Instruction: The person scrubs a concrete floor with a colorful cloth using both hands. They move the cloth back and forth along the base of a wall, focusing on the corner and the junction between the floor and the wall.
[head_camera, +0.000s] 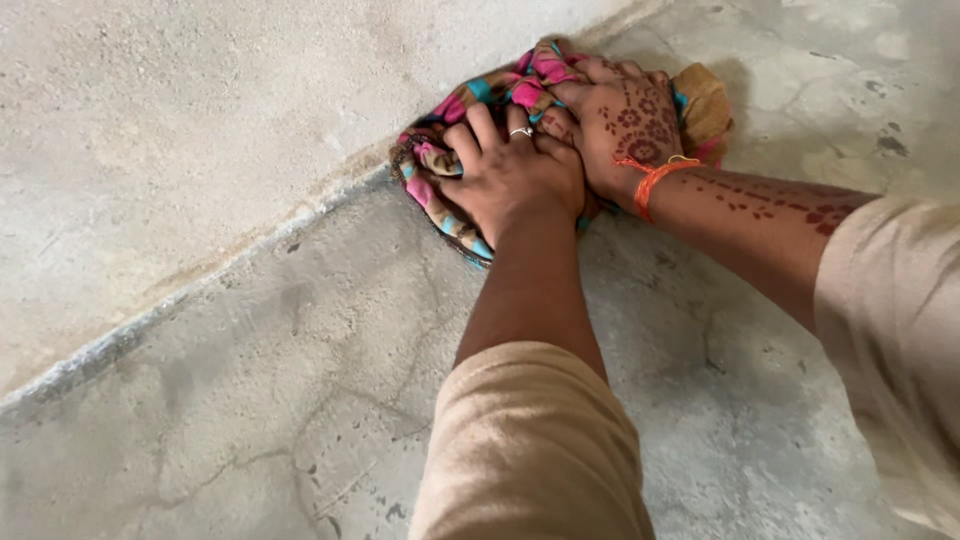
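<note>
I see my left hand (510, 172) and right hand (625, 125), both closed down on the bunched colourful cloth (455, 105), pressing it on the concrete floor (250, 400) at the wall (200, 120) base.

Cloth (455, 215) on floor (250, 400) against wall (150, 130) — left hand (512, 175) beside right hand (630, 125), both on top

A plain, unfinished room, most likely in a home or a building under work, is showing here. A bare grey concrete floor (250, 400), cracked and stained, is meeting a rough, pale plastered wall (200, 120) along a dusty seam. A bunched, brightly patterned cloth (450, 190) is lying pressed at that seam.
</note>
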